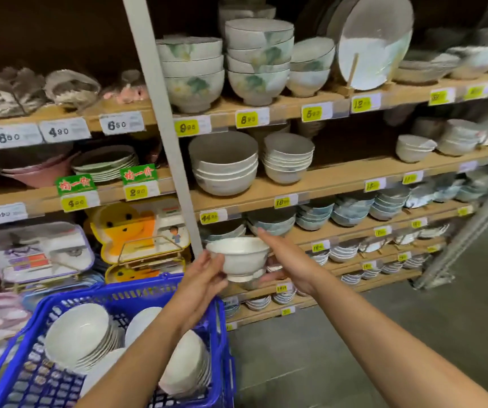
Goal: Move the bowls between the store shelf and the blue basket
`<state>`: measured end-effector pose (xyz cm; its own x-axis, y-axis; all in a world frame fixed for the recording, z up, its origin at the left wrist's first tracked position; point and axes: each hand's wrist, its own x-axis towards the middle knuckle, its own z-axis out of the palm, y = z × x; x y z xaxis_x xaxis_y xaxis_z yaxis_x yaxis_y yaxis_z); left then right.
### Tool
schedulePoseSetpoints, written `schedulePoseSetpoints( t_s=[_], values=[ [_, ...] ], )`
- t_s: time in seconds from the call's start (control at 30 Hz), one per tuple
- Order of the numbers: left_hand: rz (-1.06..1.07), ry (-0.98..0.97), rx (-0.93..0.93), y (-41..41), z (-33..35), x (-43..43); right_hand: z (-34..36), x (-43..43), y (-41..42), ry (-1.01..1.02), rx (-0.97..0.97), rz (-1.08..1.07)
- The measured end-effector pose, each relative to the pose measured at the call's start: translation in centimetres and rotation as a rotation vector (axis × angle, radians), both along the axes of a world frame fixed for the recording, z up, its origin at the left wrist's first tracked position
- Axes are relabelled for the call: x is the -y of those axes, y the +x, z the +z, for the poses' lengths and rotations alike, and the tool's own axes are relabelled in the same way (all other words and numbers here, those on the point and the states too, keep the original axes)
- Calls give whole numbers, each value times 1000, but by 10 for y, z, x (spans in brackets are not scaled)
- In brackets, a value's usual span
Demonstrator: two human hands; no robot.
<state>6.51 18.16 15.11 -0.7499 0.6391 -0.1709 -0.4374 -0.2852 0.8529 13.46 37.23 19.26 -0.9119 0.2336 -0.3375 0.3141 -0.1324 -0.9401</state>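
White porcelain is what we are holding: a small footed bowl [238, 256], upright, in front of the lower boards of the store shelf [325, 179] and just above the far right corner of the blue basket [136, 290]. Our left hand [204, 279] is gripping it from the left, with the thumb curling near the rim and the fingers wrapping under the foot. Our right hand [285, 260] is lying along the bowl's right side, fingers straight and stretching toward the shelf, closing on nothing. We cannot tell whether its thumb is touching the foot.

More white bowls are leaning in stacks inside the basket. One stack [78, 334] is resting toward the left wall, and another stack [187, 360] is pressing against the right wall, beneath our left forearm. Yellow price tags [247, 118] are running along the shelf's front edges. A grey post [160, 113] is slanting down through the shelf toward the bowl.
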Motion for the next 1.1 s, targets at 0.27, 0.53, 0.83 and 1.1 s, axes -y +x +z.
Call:
schedulePoseSetpoints(
  t_s=[0.27, 0.53, 0.83, 1.1],
  values=[
    [-107, 98, 15, 80, 31, -129, 17, -105, 111, -111, -152, -154],
    [-305, 211, 168, 142, 51, -228, 22, -184, 194, -96, -221, -241],
    [-437, 51, 149, 131, 50, -319, 18, -257, 197, -166, -223, -297],
    [-412, -32, 68, 62, 33, -421, 5, -344, 136, -80, -248, -444]
  ],
)
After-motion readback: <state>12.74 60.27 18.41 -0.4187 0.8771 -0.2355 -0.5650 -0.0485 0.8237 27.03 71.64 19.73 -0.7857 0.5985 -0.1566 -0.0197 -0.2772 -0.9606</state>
